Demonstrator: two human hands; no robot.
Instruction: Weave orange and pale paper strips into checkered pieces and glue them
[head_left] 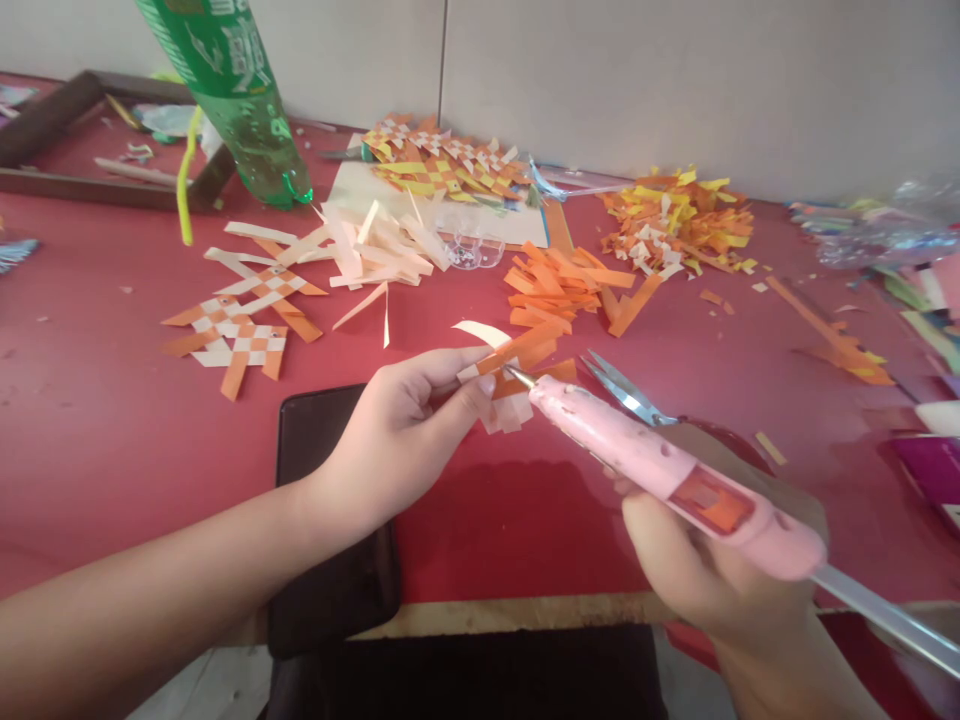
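Note:
Between thumb and fingers, my left hand (412, 440) pinches a small woven piece of orange and cream paper strips (517, 365). My right hand (720, 560) is wrapped round a pink hot glue gun (637, 445), a clear glue stick (885, 615) poking out of its back end. The metal nozzle points left and meets, or nearly meets, the paper near my left thumb. Scissors (626, 390) lie with open blades just behind the glue gun. Loose orange strips (555, 290) and cream strips (382, 245) are piled beyond my hands, and finished woven pieces (247, 320) lie to the left.
A black phone (322, 590) lies by the table's front edge under my left forearm. Behind stand a green bottle (240, 110) and a brown frame (45, 180). Woven pieces (450, 165) rest on a pad; orange and yellow scraps (682, 215) are heaped at the back right.

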